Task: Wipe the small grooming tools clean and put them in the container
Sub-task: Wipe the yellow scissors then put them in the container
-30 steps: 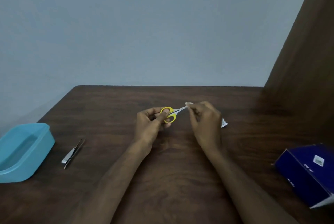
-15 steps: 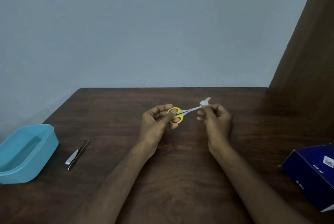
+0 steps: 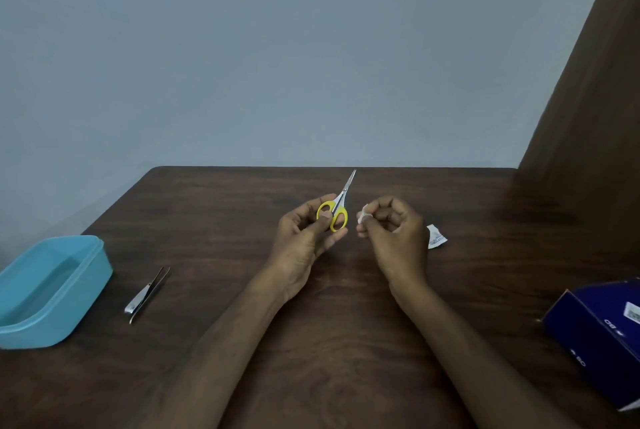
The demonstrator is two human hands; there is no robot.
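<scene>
My left hand (image 3: 304,238) holds small scissors (image 3: 337,207) by their yellow handles, blades closed and pointing up and away. Just right of them, my right hand (image 3: 391,231) pinches a small white wipe (image 3: 364,218) between thumb and fingers, apart from the blades. Metal tweezers (image 3: 147,293) lie on the table at the left. The light blue container (image 3: 52,290) stands open at the left edge, beyond the tweezers.
A torn white wipe sachet (image 3: 434,237) lies on the dark wooden table (image 3: 329,342) right of my right hand. A dark blue box (image 3: 602,335) sits at the front right. A brown panel (image 3: 595,82) rises at the right.
The right hand with the wipe has come off the blades and drawn back. The left hand has turned the scissors so the blades point up and away instead of rightward.
</scene>
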